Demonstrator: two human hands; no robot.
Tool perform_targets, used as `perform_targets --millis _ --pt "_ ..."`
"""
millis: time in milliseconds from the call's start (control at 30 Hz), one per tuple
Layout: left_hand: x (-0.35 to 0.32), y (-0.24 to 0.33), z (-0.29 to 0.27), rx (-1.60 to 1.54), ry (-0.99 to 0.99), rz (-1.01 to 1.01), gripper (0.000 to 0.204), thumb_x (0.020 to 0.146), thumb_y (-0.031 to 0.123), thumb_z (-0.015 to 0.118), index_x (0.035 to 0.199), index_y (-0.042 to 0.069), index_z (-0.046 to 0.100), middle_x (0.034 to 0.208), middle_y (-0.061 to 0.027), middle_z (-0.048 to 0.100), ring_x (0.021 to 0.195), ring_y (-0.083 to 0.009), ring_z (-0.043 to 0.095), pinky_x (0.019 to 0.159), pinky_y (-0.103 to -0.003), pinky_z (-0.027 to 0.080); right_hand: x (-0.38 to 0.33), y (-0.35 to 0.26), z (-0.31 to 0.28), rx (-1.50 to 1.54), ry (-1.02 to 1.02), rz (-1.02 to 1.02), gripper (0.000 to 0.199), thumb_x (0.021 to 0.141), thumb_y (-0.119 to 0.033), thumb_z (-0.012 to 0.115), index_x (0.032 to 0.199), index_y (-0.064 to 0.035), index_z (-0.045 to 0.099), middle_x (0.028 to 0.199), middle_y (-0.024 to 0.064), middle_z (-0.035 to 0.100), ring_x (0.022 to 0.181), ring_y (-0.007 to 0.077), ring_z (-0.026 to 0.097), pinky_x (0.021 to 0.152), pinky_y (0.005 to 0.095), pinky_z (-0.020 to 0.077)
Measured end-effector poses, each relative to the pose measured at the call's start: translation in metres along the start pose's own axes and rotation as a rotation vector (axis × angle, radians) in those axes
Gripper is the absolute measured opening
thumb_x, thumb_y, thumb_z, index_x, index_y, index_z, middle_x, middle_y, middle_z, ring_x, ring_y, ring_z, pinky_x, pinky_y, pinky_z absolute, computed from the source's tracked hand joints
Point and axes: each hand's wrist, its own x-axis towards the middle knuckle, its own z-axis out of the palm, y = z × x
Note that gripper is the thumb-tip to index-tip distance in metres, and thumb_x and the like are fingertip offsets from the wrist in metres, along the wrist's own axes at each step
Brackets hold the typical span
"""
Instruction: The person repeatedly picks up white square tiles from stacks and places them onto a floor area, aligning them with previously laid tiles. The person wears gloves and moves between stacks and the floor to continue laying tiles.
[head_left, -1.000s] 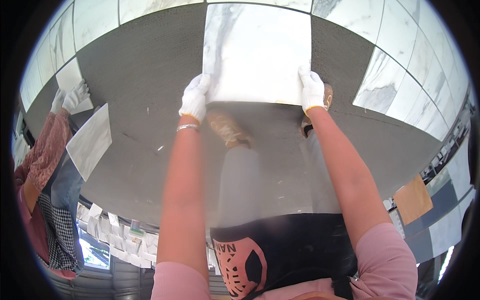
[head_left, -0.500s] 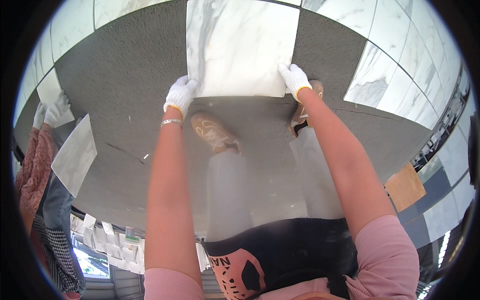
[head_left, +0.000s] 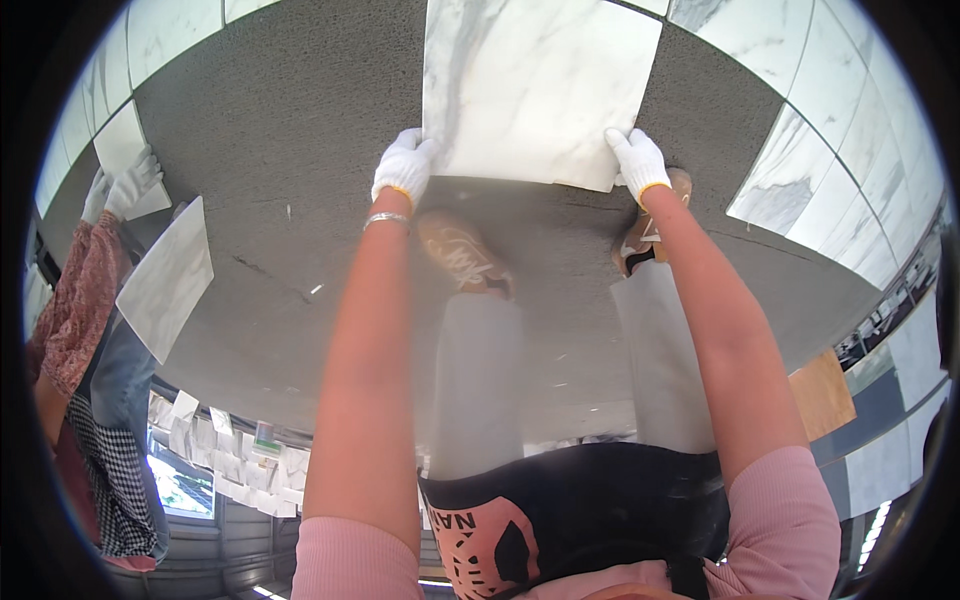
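At the far left a co-worker's gloved hand (head_left: 128, 182) rests on the edge of a white tile (head_left: 125, 150), and a second marble-patterned tile (head_left: 168, 280) leans tilted beside that person's patterned sleeve, seemingly kept within reach. Toward the middle, the person's left hand (head_left: 403, 168), in a white glove, pinches the near left corner of a large white marble tile (head_left: 535, 90), fingers curled on its edge. The tile lies over the grey mortar bed (head_left: 280, 200), its near edge just ahead of the person's shoes (head_left: 462, 252); whether it is fully down cannot be told. The right hand (head_left: 638, 160) clamps the near right corner likewise, so both hands keep the slab level and square to the laid tiles (head_left: 800, 180) at right.
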Motion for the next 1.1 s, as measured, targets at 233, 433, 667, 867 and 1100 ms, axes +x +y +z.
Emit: perform_targets --millis 233,433,667,867,1100 --pt "-0.022 0.040 -0.003 0.386 0.061 -0.039 0.050 0.094 0.037 0.053 0.133 0.007 0.061 0.130 -0.0227 0.064 0.124 -0.0393 0.059 0.103 -0.044 0.046 0.004 0.003 0.000 0.005 -0.005 -0.030 0.060 0.093 -0.051 0.060 0.105 0.0078 0.062 0.102 0.0284 0.067 0.092 0.0373 0.067 0.081 0.0445 0.0535" --pt "-0.034 0.080 -0.004 0.762 0.033 -0.200 0.043 0.093 0.034 0.051 0.124 0.007 0.066 0.126 -0.0209 0.067 0.118 -0.0388 0.063 0.098 -0.047 0.051 0.006 0.002 0.000 -0.029 -0.017 -0.004 0.064 0.094 -0.051 0.059 0.113 0.0094 0.060 0.107 0.0326 0.066 0.100 0.0418 0.066 0.086 0.0450 0.0524" --pt "-0.033 0.079 -0.023 0.770 -0.003 -0.110 0.051 0.090 0.042 0.054 0.119 0.003 0.068 0.122 -0.0253 0.067 0.116 -0.0421 0.063 0.096 -0.049 0.051 0.003 -0.021 -0.005 -0.411 0.008 -0.068 0.062 0.095 -0.053 0.052 0.115 0.0045 0.065 0.114 0.0325 0.066 0.106 0.0428 0.066 0.092 0.0490 0.0514" --pt "-0.038 0.068 -0.023 0.744 -0.014 -0.173 0.045 0.092 0.035 0.050 0.122 0.006 0.065 0.129 -0.0208 0.065 0.123 -0.0378 0.061 0.103 -0.045 0.048 -0.011 -0.048 -0.034 -0.893 -0.062 -0.174 0.045 0.094 -0.041 0.053 0.107 -0.0030 0.073 0.110 0.0244 0.070 0.103 0.0419 0.068 0.092 0.0494 0.0529" --pt "-0.156 -0.014 -0.022 0.543 -0.046 -0.198 0.049 0.090 0.046 0.054 0.116 0.006 0.067 0.119 -0.0245 0.068 0.114 -0.0422 0.064 0.099 -0.049 0.050 -0.103 0.007 -0.076 -1.277 -0.336 -0.510 0.019 0.095 -0.024 0.055 0.102 -0.0148 0.070 0.099 0.0144 0.070 0.094 0.0344 0.071 0.079 0.0455 0.0580"
